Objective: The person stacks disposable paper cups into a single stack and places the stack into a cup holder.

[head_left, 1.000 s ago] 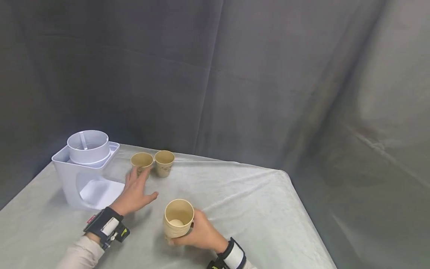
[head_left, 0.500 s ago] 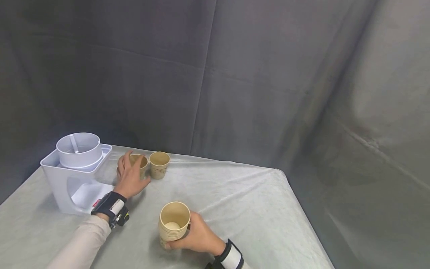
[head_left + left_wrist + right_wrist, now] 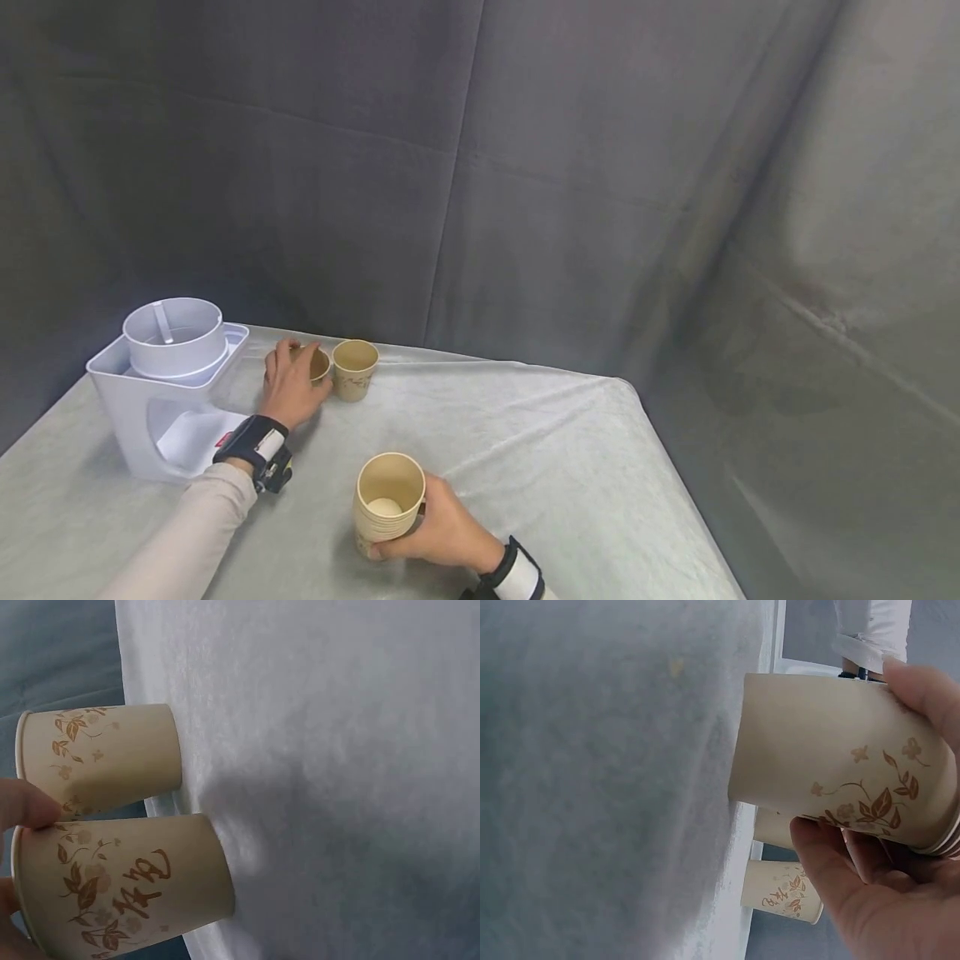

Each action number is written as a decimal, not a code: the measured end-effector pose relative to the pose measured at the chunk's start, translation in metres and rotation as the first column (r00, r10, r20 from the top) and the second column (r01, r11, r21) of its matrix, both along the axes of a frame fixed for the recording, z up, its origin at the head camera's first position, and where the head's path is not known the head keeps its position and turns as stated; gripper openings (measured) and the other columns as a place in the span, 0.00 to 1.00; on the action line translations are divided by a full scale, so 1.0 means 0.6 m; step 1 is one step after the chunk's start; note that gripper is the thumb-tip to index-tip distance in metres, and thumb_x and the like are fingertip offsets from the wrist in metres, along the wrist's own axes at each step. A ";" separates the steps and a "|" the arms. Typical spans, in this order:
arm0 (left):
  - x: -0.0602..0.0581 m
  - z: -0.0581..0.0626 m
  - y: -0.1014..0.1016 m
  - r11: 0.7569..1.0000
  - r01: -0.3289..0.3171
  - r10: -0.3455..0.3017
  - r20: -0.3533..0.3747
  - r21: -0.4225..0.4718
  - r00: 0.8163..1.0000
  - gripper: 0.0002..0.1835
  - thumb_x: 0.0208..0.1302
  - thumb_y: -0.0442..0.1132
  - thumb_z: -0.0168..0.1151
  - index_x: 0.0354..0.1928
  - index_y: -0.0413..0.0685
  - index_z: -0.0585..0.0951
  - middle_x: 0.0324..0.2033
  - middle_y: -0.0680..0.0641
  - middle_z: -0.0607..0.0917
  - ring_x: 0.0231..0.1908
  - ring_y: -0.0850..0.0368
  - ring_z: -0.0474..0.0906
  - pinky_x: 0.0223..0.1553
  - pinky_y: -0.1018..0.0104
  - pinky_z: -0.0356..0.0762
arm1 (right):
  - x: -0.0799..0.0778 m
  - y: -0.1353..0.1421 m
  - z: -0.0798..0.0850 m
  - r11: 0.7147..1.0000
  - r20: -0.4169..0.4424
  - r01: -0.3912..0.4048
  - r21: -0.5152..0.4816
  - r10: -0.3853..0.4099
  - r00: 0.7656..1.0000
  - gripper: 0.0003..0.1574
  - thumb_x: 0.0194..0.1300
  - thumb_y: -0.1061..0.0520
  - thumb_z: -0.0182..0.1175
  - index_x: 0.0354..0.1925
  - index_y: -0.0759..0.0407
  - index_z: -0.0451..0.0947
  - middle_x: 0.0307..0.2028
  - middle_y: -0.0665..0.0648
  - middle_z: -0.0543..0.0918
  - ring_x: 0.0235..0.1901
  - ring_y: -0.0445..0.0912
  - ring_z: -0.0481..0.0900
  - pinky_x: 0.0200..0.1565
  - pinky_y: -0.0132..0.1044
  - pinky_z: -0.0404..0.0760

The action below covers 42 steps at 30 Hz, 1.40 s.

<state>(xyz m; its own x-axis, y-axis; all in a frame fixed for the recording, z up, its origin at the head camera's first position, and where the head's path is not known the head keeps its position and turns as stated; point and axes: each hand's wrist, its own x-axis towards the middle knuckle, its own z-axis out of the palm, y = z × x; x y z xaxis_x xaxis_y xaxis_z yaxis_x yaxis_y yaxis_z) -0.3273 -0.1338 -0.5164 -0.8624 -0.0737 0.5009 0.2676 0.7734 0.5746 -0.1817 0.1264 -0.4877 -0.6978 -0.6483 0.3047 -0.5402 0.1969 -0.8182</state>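
At the back of the table, my left hand (image 3: 291, 390) pinches the rim of a beige paper cup (image 3: 321, 367), fingers over its far side and thumb on the near side. In the left wrist view that printed paper cup (image 3: 127, 885) has brown leaves and writing on it. Right beside it stands a second paper cup (image 3: 354, 379), upright. My right hand (image 3: 450, 529) grips a stack of nested paper cups (image 3: 390, 483) at the front, its mouth facing up. Several stacked rims show in the right wrist view, next to the palm holding the stack (image 3: 832, 750).
A white plastic stand (image 3: 123, 417) with a round white container (image 3: 176, 333) on top stands at the left, close to my left forearm. Pale cloth covers the table (image 3: 540, 467). Behind the table's back edge hangs a grey curtain (image 3: 562, 183).
My left hand has reached forward to the left paper cup and its fingers have come down around the rim. The right hand keeps hold of the stack. The head view has shifted slightly.
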 end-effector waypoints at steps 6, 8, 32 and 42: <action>-0.002 0.010 -0.004 1.000 -0.003 0.003 0.033 -0.011 0.999 0.30 0.48 0.41 0.60 0.56 0.36 0.69 0.51 0.31 0.59 0.49 0.30 0.55 0.47 0.37 0.61 | -0.004 0.002 -0.002 1.000 0.004 -0.013 -0.007 0.013 1.000 0.47 0.37 0.57 0.75 0.58 0.52 0.67 0.49 0.57 0.79 0.49 0.50 0.76 0.49 0.40 0.77; -0.002 0.013 -0.005 1.000 -0.009 0.010 0.056 -0.016 0.998 0.30 0.48 0.42 0.60 0.55 0.37 0.69 0.51 0.31 0.59 0.49 0.30 0.55 0.46 0.37 0.61 | -0.004 0.001 -0.003 1.000 -0.006 -0.016 -0.015 0.016 1.000 0.47 0.37 0.58 0.75 0.58 0.52 0.67 0.49 0.57 0.78 0.49 0.50 0.76 0.48 0.40 0.77; 0.044 0.022 0.003 0.997 0.007 -0.013 -0.069 -0.081 0.998 0.27 0.53 0.38 0.57 0.58 0.41 0.66 0.56 0.32 0.60 0.53 0.29 0.54 0.50 0.33 0.57 | -0.011 0.000 -0.008 1.000 -0.019 -0.014 -0.028 0.014 1.000 0.48 0.37 0.57 0.75 0.58 0.52 0.66 0.49 0.56 0.78 0.49 0.49 0.76 0.48 0.39 0.77; 0.095 0.050 0.012 0.991 0.048 -0.065 -0.142 -0.123 0.988 0.27 0.52 0.37 0.59 0.56 0.38 0.68 0.53 0.31 0.63 0.52 0.30 0.56 0.50 0.35 0.58 | -0.010 -0.003 -0.008 1.000 0.001 -0.014 -0.017 0.014 1.000 0.48 0.38 0.57 0.75 0.59 0.51 0.65 0.50 0.57 0.78 0.50 0.51 0.75 0.51 0.41 0.76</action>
